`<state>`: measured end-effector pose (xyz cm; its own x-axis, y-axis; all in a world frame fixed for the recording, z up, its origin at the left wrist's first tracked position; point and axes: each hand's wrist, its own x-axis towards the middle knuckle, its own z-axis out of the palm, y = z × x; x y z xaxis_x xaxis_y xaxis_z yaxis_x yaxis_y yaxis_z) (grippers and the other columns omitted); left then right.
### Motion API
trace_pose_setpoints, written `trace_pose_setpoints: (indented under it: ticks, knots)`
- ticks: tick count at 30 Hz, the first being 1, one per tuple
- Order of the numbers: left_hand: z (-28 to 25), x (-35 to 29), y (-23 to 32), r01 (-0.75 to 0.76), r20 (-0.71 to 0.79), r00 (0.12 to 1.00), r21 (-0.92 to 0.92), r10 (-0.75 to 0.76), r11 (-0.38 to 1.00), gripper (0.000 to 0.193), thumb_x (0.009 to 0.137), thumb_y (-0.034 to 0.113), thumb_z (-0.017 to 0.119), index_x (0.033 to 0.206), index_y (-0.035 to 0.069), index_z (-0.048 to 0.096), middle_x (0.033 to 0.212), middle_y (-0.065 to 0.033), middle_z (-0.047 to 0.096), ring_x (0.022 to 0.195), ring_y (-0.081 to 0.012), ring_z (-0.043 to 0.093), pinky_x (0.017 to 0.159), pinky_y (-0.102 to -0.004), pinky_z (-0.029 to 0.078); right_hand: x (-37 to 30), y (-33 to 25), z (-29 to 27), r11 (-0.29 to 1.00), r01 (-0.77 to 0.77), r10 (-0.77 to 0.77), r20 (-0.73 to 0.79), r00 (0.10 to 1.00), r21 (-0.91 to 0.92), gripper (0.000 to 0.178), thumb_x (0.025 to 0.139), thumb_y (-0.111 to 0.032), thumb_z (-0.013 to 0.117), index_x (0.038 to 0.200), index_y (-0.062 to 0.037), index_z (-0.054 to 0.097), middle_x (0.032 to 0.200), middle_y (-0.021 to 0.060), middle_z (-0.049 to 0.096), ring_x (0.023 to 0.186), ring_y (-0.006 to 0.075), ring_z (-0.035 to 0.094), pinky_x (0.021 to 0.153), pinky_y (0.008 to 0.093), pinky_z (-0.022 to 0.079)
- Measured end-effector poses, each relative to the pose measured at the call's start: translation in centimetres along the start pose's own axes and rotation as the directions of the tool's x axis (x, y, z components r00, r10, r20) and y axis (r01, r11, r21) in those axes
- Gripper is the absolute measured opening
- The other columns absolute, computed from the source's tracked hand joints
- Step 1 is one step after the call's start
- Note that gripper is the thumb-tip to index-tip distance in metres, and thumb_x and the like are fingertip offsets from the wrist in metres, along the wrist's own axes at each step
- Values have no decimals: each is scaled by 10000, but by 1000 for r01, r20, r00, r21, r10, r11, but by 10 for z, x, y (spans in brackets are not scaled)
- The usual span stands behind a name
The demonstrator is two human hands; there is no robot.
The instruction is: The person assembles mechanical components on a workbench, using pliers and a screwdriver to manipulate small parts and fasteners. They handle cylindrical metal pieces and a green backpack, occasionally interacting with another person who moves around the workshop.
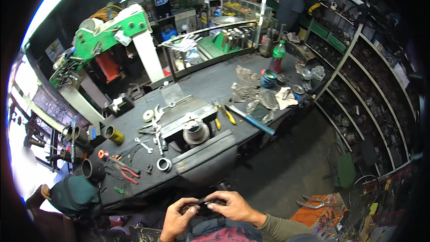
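Observation:
My left hand and my right hand meet low in front of my body, at the near side of the workbench. Both are closed in a pinch, fingertips nearly touching. Something small and dark sits between them, too small to make out. Beyond my hands a bench vise stands at the bench's edge. A round metal part rests upright at its jaws. A hammer with a blue handle and yellow-handled pliers lie right of it; a wrench, a metal ring and red-handled pliers lie left.
A green press frame rises behind the bench. Rags, a blue can and a green-capped bottle stand at the right end. Parts shelves line the right wall. One person stands at the back; another is at the left.

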<state>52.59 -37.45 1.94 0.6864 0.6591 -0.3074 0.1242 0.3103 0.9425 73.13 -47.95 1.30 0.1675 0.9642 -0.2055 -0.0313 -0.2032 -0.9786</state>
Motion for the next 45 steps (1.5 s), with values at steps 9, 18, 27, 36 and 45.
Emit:
trace_pose_setpoints:
  ticks: [9, 18, 27, 36, 45]
  knots:
    - [123, 69, 44, -15, 296, 955, -19, 20, 1000, 347, 965, 78, 712, 1285, -30, 634, 1106, -82, 711, 996, -127, 673, 912, -283, 544, -33, 52, -119, 953, -109, 212, -365, 907, 283, 218, 961, -40, 694, 1168, 29, 687, 932, 57, 721, 765, 83, 660, 701, 241, 567]
    - [254, 196, 26, -127, 405, 912, 114, 70, 985, 297, 1001, 170, 684, 1237, -11, 671, 1038, -59, 720, 915, -97, 648, 829, -263, 536, -58, 94, -205, 904, 56, 278, -685, 673, 423, 251, 921, 40, 698, 1162, 48, 626, 940, 107, 702, 760, 138, 684, 655, 264, 579]
    - [333, 325, -18, -307, 155, 951, 430, 266, 849, 326, 978, 224, 667, 1212, -3, 667, 1008, -162, 742, 951, -274, 717, 837, -396, 567, 11, 102, -378, 993, 78, -13, -580, 815, 87, 228, 902, -50, 733, 1108, 1, 650, 913, 80, 700, 742, 141, 680, 644, 285, 595]
    - [348, 275, -23, -239, -6, 964, 419, 266, 876, 381, 958, 280, 667, 1198, -14, 630, 1011, -188, 695, 940, -339, 679, 848, -454, 523, 99, 44, -532, 993, 116, -118, -506, 855, -37, 243, 914, -39, 735, 1103, 102, 678, 877, 152, 694, 698, 191, 629, 625, 321, 528]
    - [250, 108, -9, 51, -124, 990, -165, -72, 985, 424, 992, 285, 693, 1306, 6, 640, 1074, -83, 702, 863, -110, 644, 798, -262, 554, 203, -70, -427, 958, 282, -264, -221, 939, 56, 192, 967, -84, 664, 1074, 72, 693, 1034, 145, 680, 840, 196, 635, 748, 305, 540]
